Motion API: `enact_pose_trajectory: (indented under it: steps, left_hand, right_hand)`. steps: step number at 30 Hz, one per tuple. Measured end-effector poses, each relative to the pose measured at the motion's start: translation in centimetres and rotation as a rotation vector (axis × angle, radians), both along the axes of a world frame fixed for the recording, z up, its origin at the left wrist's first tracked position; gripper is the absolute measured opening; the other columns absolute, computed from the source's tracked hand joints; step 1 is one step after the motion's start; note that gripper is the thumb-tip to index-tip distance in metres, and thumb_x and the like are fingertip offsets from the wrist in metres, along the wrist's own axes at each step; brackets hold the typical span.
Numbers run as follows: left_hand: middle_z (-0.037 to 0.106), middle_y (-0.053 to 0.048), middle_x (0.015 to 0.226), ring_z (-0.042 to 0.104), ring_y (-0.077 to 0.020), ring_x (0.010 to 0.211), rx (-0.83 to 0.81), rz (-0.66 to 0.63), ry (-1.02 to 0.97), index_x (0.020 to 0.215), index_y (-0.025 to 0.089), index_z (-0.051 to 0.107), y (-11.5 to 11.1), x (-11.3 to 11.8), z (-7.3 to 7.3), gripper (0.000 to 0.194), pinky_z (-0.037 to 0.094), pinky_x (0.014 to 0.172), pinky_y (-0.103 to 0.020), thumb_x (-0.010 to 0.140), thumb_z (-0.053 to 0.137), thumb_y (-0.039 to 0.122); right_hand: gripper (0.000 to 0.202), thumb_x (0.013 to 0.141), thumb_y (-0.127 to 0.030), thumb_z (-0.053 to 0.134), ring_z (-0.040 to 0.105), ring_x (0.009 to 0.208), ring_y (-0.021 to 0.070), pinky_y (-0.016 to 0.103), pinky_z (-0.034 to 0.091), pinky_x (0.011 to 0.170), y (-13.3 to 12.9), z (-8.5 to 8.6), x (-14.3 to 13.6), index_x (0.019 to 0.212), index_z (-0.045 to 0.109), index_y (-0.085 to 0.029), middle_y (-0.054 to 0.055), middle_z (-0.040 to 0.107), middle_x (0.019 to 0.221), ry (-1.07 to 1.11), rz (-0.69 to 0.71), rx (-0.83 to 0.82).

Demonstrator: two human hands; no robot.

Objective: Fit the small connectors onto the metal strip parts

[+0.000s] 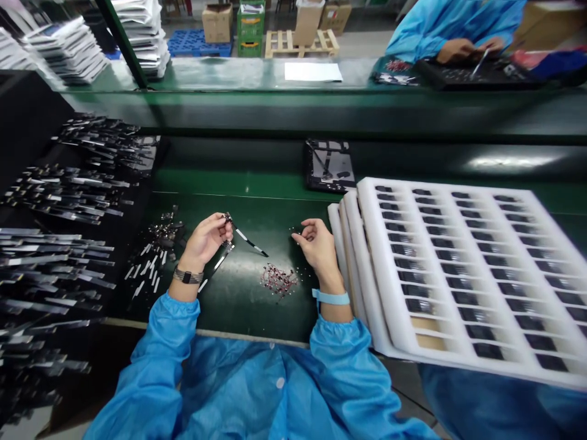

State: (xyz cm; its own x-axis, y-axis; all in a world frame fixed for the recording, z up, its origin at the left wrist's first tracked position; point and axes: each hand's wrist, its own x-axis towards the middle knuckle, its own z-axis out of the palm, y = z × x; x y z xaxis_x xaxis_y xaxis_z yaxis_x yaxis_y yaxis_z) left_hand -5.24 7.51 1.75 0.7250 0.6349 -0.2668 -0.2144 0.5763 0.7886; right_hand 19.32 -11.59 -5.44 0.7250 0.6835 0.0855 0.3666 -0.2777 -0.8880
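My left hand [208, 238] pinches one end of a thin black-and-white flex cable [247, 237], whose free end slants down to the right. Just below those fingers is a second flex cable [220, 261]; whether it is held or lies on the bench I cannot tell. My right hand [316, 244] is closed, thumb and forefinger together, above tiny specks on the green bench; anything between the fingertips is too small to name. Between my hands lies a pile of small parts with thin red wires [279, 280]. Left of my left hand are a heap of small dark modules and white-striped strips [153, 260].
Stacked white foam trays [403, 333] with dark parts in slots stand at right. Bundles of flex cables [50, 263] fill the left side. A black tray [329, 165] sits behind. Across the raised ledge [220, 76], a co-worker's hands [468, 50] work over another tray.
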Motion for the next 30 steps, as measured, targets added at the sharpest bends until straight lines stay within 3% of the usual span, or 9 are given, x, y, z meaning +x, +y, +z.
enact_pose_trajectory:
  steps: [4, 10, 14, 19, 23, 27, 30]
  left_hand:
    - [0.067, -0.002, 0.074, 0.063, -0.0127, 0.066, -0.028, 0.015, -0.019, 0.088, 0.016, 0.070, 0.0, 0.0, 0.0, 0.016, 0.052, 0.065, -0.025, 0.081, 0.083, 0.020]
    - [0.068, -0.003, 0.077, 0.064, -0.0134, 0.069, -0.019, 0.039, -0.024, 0.088, 0.014, 0.072, 0.2, 0.0, 0.3, 0.017, 0.054, 0.062, -0.024, 0.078, 0.085, 0.017]
    - [0.068, -0.004, 0.078, 0.064, -0.0140, 0.069, -0.019, 0.038, -0.016, 0.087, 0.014, 0.072, 0.6, 0.0, 0.3, 0.017, 0.055, 0.062, -0.025, 0.078, 0.086, 0.018]
    - [0.068, -0.004, 0.078, 0.063, -0.0136, 0.067, -0.019, 0.082, -0.024, 0.086, 0.015, 0.072, 0.5, 0.1, 0.5, 0.012, 0.055, 0.061, -0.025, 0.081, 0.082, 0.018]
    - [0.070, -0.004, 0.081, 0.065, -0.0140, 0.069, -0.044, 0.131, -0.028, 0.087, 0.015, 0.072, 0.6, 0.1, 0.7, 0.011, 0.057, 0.062, -0.024, 0.081, 0.081, 0.018]
    - [0.073, -0.005, 0.081, 0.071, -0.0176, 0.074, -0.056, 0.140, -0.001, 0.085, 0.016, 0.073, 0.5, 0.1, 0.7, 0.011, 0.062, 0.067, -0.027, 0.079, 0.082, 0.019]
    - [0.075, -0.004, 0.079, 0.069, -0.0155, 0.065, -0.050, 0.106, 0.017, 0.085, 0.017, 0.074, 0.1, 0.1, 1.0, 0.017, 0.061, 0.060, -0.025, 0.074, 0.086, 0.018]
  right_hand:
    - [0.047, 0.083, -0.046, 0.079, 0.069, 0.075, 0.0199, 0.035, 0.057, 0.073, 0.1, 0.0, -0.2, 0.117, 0.055, -0.022, 0.004, 0.070, 0.091, 0.077, 0.007, 0.131]
    - [0.022, 0.088, -0.033, 0.071, 0.078, 0.090, 0.0234, 0.038, 0.061, 0.087, 0.8, 0.5, -0.4, 0.107, 0.064, -0.023, 0.007, 0.080, 0.095, 0.140, 0.071, 0.163]
    - [0.016, 0.091, -0.023, 0.064, 0.077, 0.095, 0.0236, 0.039, 0.059, 0.092, 1.0, 0.7, -0.2, 0.107, 0.070, -0.024, 0.006, 0.080, 0.098, 0.024, 0.056, 0.129]
    - [0.024, 0.097, -0.015, 0.049, 0.072, 0.090, 0.0228, 0.038, 0.057, 0.088, 0.8, 0.9, -0.1, 0.109, 0.068, -0.022, 0.009, 0.072, 0.106, -0.159, 0.019, 0.113]
    - [0.028, 0.098, -0.012, 0.045, 0.068, 0.101, 0.0255, 0.039, 0.055, 0.094, 0.7, 1.5, 0.1, 0.110, 0.069, -0.021, 0.011, 0.069, 0.105, -0.249, -0.005, 0.128]
    - [0.022, 0.097, -0.015, 0.053, 0.068, 0.092, 0.0236, 0.037, 0.056, 0.087, 0.7, 2.1, -0.1, 0.107, 0.071, -0.020, 0.009, 0.069, 0.103, -0.183, -0.013, 0.131]
    - [0.019, 0.099, -0.017, 0.056, 0.068, 0.082, 0.0204, 0.034, 0.056, 0.082, 0.9, 2.3, -0.8, 0.107, 0.072, -0.021, 0.007, 0.070, 0.098, -0.098, 0.060, 0.136]
